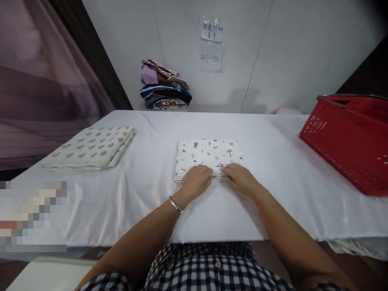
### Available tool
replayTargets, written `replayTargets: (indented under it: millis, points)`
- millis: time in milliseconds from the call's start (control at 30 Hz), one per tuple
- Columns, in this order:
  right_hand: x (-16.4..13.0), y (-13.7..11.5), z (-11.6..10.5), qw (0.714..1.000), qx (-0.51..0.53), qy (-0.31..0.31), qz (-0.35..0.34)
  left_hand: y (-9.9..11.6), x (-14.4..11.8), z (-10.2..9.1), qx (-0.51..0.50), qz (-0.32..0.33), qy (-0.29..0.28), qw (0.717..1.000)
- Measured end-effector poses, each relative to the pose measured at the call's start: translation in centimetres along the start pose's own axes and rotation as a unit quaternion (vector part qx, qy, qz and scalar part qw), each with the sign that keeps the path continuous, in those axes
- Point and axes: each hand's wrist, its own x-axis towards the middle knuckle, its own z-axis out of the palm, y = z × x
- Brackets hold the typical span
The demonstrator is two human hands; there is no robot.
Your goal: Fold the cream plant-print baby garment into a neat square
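Observation:
A folded white cloth with small printed figures (209,155) lies in the middle of the white-covered table (273,161). My left hand (196,181) and my right hand (241,178) both rest on its near edge, fingers curled over the fold, side by side and almost touching. A silver bracelet is on my left wrist. Whether the fingers pinch the cloth or only press on it I cannot tell.
A second folded cloth with grey shapes (91,147) lies at the table's left. A red plastic basket (348,141) stands at the right edge. A stack of folded coloured fabrics (165,87) sits against the back wall, under two paper notes (211,44).

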Motion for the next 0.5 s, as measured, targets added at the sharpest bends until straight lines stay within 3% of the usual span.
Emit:
replayTargets:
  millis: [133, 500]
  points:
    - [-0.4, 0.1, 1.0, 1.000, -0.012, -0.023, 0.008, 0.0, -0.2, 0.1, -0.001, 0.013, -0.019, 1.000]
    - [-1.6, 0.0, 1.7, 0.998, 0.035, 0.058, 0.012, 0.3, 0.3, 0.2, -0.028, 0.021, -0.014, 0.999]
